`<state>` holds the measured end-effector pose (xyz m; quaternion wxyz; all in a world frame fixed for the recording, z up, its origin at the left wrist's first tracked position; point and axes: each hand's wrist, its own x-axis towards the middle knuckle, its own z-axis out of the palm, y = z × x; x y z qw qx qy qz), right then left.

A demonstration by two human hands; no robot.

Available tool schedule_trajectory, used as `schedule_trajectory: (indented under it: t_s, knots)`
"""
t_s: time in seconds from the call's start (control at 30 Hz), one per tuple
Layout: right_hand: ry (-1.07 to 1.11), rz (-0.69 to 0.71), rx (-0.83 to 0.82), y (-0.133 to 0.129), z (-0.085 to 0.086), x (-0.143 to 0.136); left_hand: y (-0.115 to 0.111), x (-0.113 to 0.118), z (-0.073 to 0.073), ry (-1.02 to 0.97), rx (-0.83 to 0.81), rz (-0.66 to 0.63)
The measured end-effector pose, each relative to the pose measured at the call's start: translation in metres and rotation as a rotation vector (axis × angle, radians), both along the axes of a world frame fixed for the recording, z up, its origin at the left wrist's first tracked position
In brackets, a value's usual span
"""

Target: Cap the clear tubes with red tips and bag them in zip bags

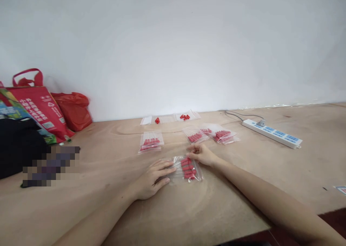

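A clear plastic bag (pixel 199 173) lies flat at the middle of the table, holding several thin pale rods with red ends (pixel 189 168); I cannot make out their exact kind. My left hand (pixel 155 177) rests over the bag's left end, palm down, fingers stretched out and slightly apart. At the bag's upper edge is my right hand (pixel 201 154), its fingers curled and pinched on the plastic. Just beyond it sits a zip bag (pixel 195 135) of similar red-ended pieces, with more bags (pixel 223 135) overlapping to its right. Another small stack of filled bags (pixel 151 142) lies farther left.
Near the wall lie flat plastic bags (pixel 167 119) with small red pieces (pixel 185 117). A white power strip (pixel 273 133) with a plugged-in cable stands at right. Red bags (pixel 71 110), a black cloth item (pixel 21 145) and a pixelated object (pixel 51 166) occupy the left side.
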<state>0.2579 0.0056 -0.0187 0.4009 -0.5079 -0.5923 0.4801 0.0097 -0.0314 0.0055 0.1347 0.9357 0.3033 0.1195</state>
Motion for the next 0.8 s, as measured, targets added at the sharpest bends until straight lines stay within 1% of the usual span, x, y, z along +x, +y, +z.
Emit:
schedule_trajectory:
  t_s: [0.07, 0.1, 0.13, 0.17, 0.2, 0.3, 0.37, 0.43, 0.5, 0.53, 0.6, 0.67, 0.73, 0.8]
  knots:
    - [-0.037, 0.140, -0.045, 0.000, 0.001, 0.004, 0.001, 0.000, -0.002, -0.022, 0.016, 0.020]
    - [-0.047, 0.177, -0.062, 0.001, 0.002, 0.007, 0.001, -0.001, -0.003, -0.040, 0.028, 0.038]
    - [-0.049, 0.180, -0.068, 0.001, 0.003, 0.011, 0.002, -0.001, -0.004, -0.058, 0.041, 0.058]
    - [-0.041, 0.145, -0.063, 0.001, 0.004, 0.015, 0.003, -0.001, -0.005, -0.076, 0.054, 0.077]
    - [-0.019, 0.081, -0.047, 0.002, 0.005, 0.020, 0.003, -0.002, -0.005, -0.092, 0.064, 0.091]
    - [0.105, -0.179, 0.012, 0.003, 0.008, 0.031, 0.005, -0.002, -0.006, -0.103, 0.076, 0.112]
    - [0.188, -0.296, 0.024, 0.003, 0.009, 0.032, 0.005, -0.003, -0.007, -0.094, 0.082, 0.121]
    - [0.256, -0.324, -0.001, 0.001, 0.008, 0.029, 0.005, -0.003, -0.008, -0.095, 0.105, 0.133]
    - [0.277, -0.281, -0.061, -0.003, 0.007, 0.021, 0.005, -0.003, -0.009, -0.107, 0.150, 0.152]
    - [0.254, -0.245, -0.094, -0.005, 0.007, 0.017, 0.005, -0.003, -0.010, -0.115, 0.181, 0.169]
    - [0.128, -0.172, -0.129, -0.010, 0.005, 0.011, 0.006, -0.003, -0.011, -0.131, 0.264, 0.215]
    - [-0.047, -0.127, -0.087, -0.014, 0.004, 0.009, 0.011, -0.001, -0.010, -0.129, 0.365, 0.257]
    - [-0.202, -0.103, 0.057, -0.015, 0.002, 0.011, 0.023, 0.001, -0.008, -0.092, 0.453, 0.285]
    - [-0.324, -0.045, 0.258, -0.016, 0.001, 0.014, 0.041, 0.006, -0.004, -0.027, 0.488, 0.320]
